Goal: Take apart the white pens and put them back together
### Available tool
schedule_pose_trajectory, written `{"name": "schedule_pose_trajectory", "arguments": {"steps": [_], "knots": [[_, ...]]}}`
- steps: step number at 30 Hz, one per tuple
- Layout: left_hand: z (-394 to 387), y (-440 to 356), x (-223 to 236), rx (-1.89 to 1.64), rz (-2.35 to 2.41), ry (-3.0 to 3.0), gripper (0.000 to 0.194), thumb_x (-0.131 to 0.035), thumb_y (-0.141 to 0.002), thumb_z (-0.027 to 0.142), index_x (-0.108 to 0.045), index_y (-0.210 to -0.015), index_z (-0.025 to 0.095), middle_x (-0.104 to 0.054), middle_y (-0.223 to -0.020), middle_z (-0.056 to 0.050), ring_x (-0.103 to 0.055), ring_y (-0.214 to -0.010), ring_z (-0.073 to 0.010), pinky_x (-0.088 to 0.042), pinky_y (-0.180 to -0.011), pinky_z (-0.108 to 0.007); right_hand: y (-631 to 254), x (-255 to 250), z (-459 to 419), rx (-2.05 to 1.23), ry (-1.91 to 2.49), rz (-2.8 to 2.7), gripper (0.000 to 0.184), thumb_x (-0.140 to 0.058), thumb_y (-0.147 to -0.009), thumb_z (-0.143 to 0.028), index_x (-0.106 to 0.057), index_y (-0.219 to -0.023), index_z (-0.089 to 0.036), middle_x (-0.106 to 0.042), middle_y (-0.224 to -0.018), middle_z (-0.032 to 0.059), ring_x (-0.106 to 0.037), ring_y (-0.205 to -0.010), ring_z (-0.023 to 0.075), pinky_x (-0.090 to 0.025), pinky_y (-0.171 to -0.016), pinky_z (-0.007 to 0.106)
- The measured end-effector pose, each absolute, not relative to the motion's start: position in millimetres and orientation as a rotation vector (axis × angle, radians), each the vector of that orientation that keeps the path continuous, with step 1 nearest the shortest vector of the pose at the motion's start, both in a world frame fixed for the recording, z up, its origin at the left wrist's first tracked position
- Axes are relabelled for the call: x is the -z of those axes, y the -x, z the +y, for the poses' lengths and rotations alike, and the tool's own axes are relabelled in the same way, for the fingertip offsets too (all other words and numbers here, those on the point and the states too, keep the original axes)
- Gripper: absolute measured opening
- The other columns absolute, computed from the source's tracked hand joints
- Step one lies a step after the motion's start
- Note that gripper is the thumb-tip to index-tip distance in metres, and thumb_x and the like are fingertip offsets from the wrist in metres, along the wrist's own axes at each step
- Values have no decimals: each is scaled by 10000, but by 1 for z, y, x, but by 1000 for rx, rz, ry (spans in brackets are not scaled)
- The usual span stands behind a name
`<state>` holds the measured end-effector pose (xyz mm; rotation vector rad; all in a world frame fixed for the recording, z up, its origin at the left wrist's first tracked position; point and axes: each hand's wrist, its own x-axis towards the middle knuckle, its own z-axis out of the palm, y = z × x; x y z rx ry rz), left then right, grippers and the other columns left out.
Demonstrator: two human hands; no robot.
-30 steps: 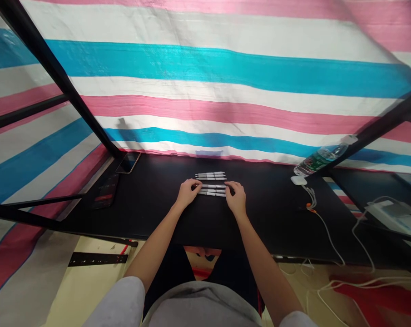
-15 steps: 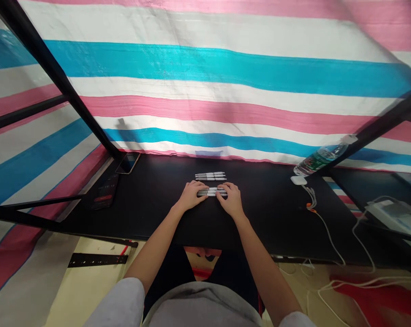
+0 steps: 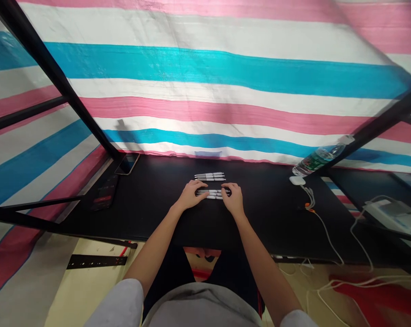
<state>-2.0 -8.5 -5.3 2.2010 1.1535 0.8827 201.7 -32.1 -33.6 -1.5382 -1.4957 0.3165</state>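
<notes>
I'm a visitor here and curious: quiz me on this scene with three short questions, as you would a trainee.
1. Which is nearer the phone, the left hand or the right hand?
2. True or false: the plastic water bottle is to the right of the white pens between the hands.
3. Fill in the blank: beyond the hands, a separate group of ___ white pens lies on the black table.

Key: 1 left hand; 2 true; 3 three.
</notes>
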Motion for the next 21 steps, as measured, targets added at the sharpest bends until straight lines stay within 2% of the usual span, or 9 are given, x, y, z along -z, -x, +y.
{"name": "schedule_pose_trajectory", "arguments": {"steps": [2, 4, 6, 9, 11, 13, 15, 17, 21], "knots": [[-3, 0, 8, -992, 1244, -2053, 215, -588, -847, 369, -652, -967, 202, -651, -986, -67, -568, -974, -214, -456, -841, -338, -205, 34, -26, -365, 1583, -1407, 219, -513, -790, -270, -698, -885, -200, -637, -989, 100, -559, -952, 257, -461, -879, 405], [6, 1, 12, -1096, 1455, -1821, 163, -601, -820, 322, -609, -904, 182, -621, -887, -51, -577, -812, -174, -472, -720, -300, -209, 34, -17, -416, 1633, -1335, 228, -516, -766, -269, -698, -881, -197, -630, -975, 101, -578, -914, 252, -479, -857, 404], [18, 3, 14, -1123, 1586, -1689, 211, -666, -744, 262, -586, -920, 178, -596, -858, -33, -569, -778, -156, -476, -699, -282, -213, 33, -6, -447, 1679, -1302, 236, -525, -744, -269, -696, -888, -194, -623, -961, 101, -594, -879, 245, -490, -844, 403], [34, 7, 14, -1008, 1632, -1747, 367, -755, -641, 246, -612, -972, 178, -578, -938, -45, -573, -765, -150, -494, -714, -291, -219, 31, 10, -460, 1668, -1325, 272, -554, -725, -293, -689, -940, -194, -625, -993, 105, -609, -854, 234, -494, -856, 405], [40, 8, 12, -921, 1627, -1840, 417, -756, -633, 231, -641, -1032, 187, -575, -1032, -64, -591, -797, -162, -503, -729, -301, -222, 32, 19, -469, 1607, -1394, 321, -548, -740, -308, -678, -1013, -202, -638, -1044, 105, -617, -907, 242, -491, -877, 411], [44, 7, 10, -844, 1628, -1911, 445, -734, -659, 228, -656, -1096, 207, -581, -1103, -70, -610, -861, -187, -507, -741, -308, -225, 33, 25, -438, 1574, -1462, 337, -525, -771, -305, -668, -1065, -224, -657, -1110, 94, -602, -1033, 257, -431, -984, 461], [46, 4, 7, -779, 1641, -1964, 439, -708, -690, 232, -665, -1127, 233, -599, -1135, -60, -614, -937, -215, -508, -757, -315, -227, 36, 29, -415, 1562, -1543, 357, -524, -795, -313, -653, -1122, -256, -638, -1227, 73, -560, -1164, 269, -279, -1101, 551], [47, 2, 4, -728, 1647, -2020, 393, -687, -716, 239, -686, -1109, 253, -621, -1130, -47, -602, -1004, -236, -506, -783, -322, -229, 39, 32, -427, 1559, -1632, 388, -545, -792, -309, -640, -1167, -277, -595, -1319, 61, -512, -1249, 279, -162, -1133, 606], [48, -1, 1, -688, 1631, -2093, 331, -652, -764, 260, -703, -1091, 269, -646, -1107, -35, -585, -1038, -236, -505, -801, -319, -232, 44, 35, -444, 1574, -1718, 359, -540, -779, -243, -677, -1108, -286, -633, -1273, 50, -491, -1282, 286, -166, -1126, 616]]}}
